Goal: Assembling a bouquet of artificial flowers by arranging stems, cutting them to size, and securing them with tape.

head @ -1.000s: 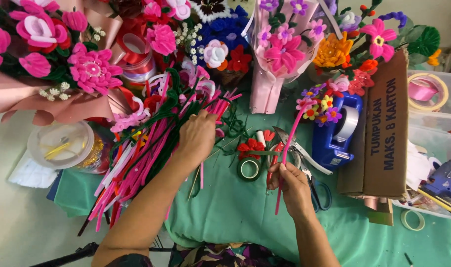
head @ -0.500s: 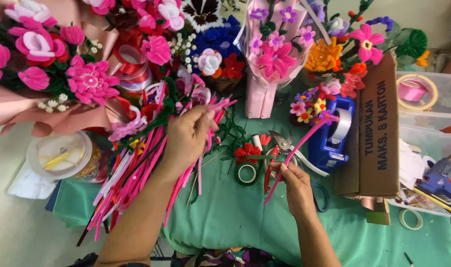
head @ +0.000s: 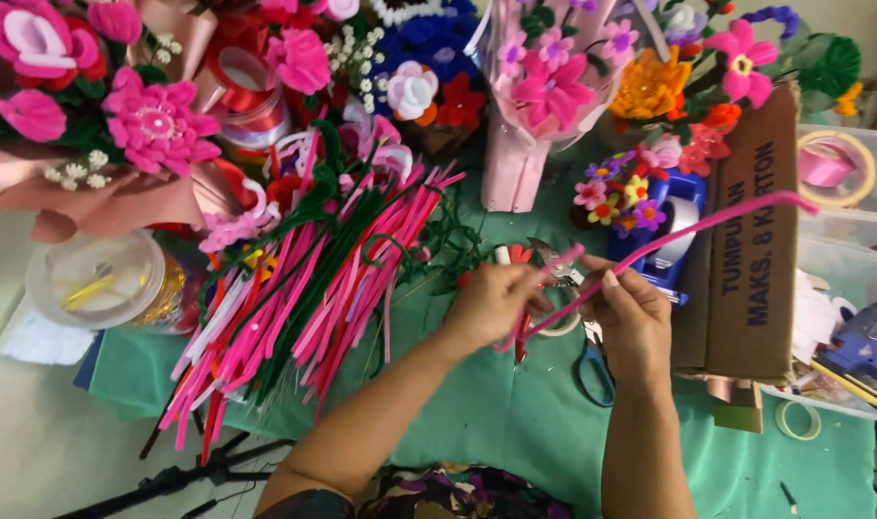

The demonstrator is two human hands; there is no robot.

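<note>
While the green cloth (head: 515,452) fills the lower frame and a heap of pink stems (head: 294,288) lies left of centre, both hands meet mid-frame on one pink pipe cleaner (head: 707,223), its long axis rising toward the upper right. Right hand (head: 635,322) pinches its middle; left hand (head: 491,303) is closed on the lower end

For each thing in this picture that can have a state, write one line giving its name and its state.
Left hand: closed on a pink pipe cleaner.
Right hand: pinching the long pink pipe cleaner.
Long pink pipe cleaner: raised, curving to the right.
Pipe cleaner pile: lying loose on the green cloth.
Scissors: lying flat, partly hidden.
Round container: lidded.
</note>
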